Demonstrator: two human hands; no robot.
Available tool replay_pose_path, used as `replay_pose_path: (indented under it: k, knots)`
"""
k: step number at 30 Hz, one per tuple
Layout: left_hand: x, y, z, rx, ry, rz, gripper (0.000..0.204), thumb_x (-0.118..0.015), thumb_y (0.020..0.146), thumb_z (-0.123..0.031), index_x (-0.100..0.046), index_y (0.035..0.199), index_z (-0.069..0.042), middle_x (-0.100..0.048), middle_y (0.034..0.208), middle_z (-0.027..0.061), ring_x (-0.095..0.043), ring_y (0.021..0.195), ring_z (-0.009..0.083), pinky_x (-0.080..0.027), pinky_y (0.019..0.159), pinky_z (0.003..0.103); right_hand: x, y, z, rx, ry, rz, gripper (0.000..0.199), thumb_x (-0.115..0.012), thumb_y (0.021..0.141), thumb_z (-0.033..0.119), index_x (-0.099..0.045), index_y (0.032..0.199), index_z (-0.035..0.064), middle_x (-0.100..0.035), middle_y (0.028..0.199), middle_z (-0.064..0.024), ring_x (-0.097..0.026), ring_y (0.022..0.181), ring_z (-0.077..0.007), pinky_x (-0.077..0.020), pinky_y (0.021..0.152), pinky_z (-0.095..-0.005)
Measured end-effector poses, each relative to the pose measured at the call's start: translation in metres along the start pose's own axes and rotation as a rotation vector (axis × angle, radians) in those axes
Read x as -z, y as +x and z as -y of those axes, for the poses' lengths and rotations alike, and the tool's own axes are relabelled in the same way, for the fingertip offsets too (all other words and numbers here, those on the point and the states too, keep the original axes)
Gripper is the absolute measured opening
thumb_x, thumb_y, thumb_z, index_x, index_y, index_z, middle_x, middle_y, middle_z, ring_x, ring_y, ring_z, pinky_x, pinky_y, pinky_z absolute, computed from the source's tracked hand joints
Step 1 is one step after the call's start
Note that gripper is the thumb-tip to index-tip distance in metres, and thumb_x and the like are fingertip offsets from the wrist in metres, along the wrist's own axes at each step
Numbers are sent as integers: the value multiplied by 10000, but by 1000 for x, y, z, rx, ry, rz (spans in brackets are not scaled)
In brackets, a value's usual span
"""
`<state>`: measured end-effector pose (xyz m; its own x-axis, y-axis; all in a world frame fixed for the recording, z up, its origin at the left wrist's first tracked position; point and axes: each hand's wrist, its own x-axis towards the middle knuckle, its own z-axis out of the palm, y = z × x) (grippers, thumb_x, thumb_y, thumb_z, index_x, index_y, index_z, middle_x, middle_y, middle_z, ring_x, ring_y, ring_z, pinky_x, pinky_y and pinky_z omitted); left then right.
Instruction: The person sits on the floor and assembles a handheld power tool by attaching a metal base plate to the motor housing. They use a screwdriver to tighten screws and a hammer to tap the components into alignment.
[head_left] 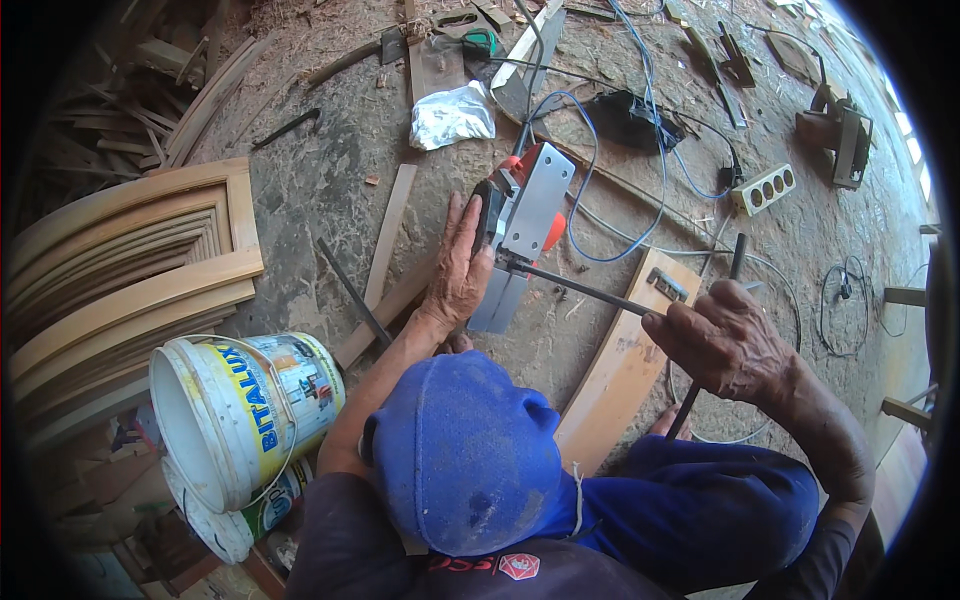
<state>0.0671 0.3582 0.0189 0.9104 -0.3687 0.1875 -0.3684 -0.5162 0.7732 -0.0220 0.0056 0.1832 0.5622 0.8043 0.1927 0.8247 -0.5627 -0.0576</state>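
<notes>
My left hand point(462, 268) lies along the side of an electric planer point(540, 200), fingers extended and the thumb at its near side, steadying it. The planer is turned so that its flat metal sole faces up; red body parts show at its edges. In my right hand point(725, 335) is the crossbar of a dark T-handle wrench point(585, 288). The wrench's long shaft reaches left to the planer, its tip touching near the gap in the sole; the exact contact is too small to make out. My bent blue-trousered knee point(465, 450) stands below the planer.
Left are stacked curved wooden frames point(130, 290) and white buckets point(205, 420). A plank point(610, 390) bearing a small metal part point(666, 284) lies beside my leg. Blue cable point(640, 235), a power strip point(765, 189), a plastic bag point(453, 115) and another power tool point(848, 145) lie beyond.
</notes>
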Motion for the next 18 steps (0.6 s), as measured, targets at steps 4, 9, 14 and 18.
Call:
replay_pose_path:
  k: [4,9,14,18]
  knots:
    - [-8,-2,-1,50,-70,-96,638,-513,1007,-277,-313,1562,-35,-188,1607,337,-208,1507,468,-257,1206,485,-3,3,-10,-4,49,-56,423,-717,730,137,-680,1145,64,-494,807,9,-512,620,-120,-390,630,-344]
    - [-12,-2,-6,51,-55,-113,604,-513,1015,-235,-329,1558,-44,-298,1555,303,-330,1448,444,-302,1181,475,-5,5,-6,-50,41,-7,448,-712,685,147,-679,1129,106,-434,674,50,-463,529,-119,-355,565,-343]
    - [-13,-7,-8,52,-93,-122,601,-510,1020,-239,-327,1557,-39,-364,1507,271,-418,1381,405,-363,1136,447,-7,4,-2,-88,68,23,493,-699,669,157,-665,1159,117,-424,635,51,-489,511,-119,-362,546,-347]
    - [-14,-8,-14,88,-139,-107,605,-505,1019,-247,-327,1555,-29,-366,1504,269,-430,1369,400,-377,1126,444,-11,-5,6,-208,132,124,463,-691,726,185,-666,1184,123,-456,647,29,-557,557,-141,-415,561,-348]
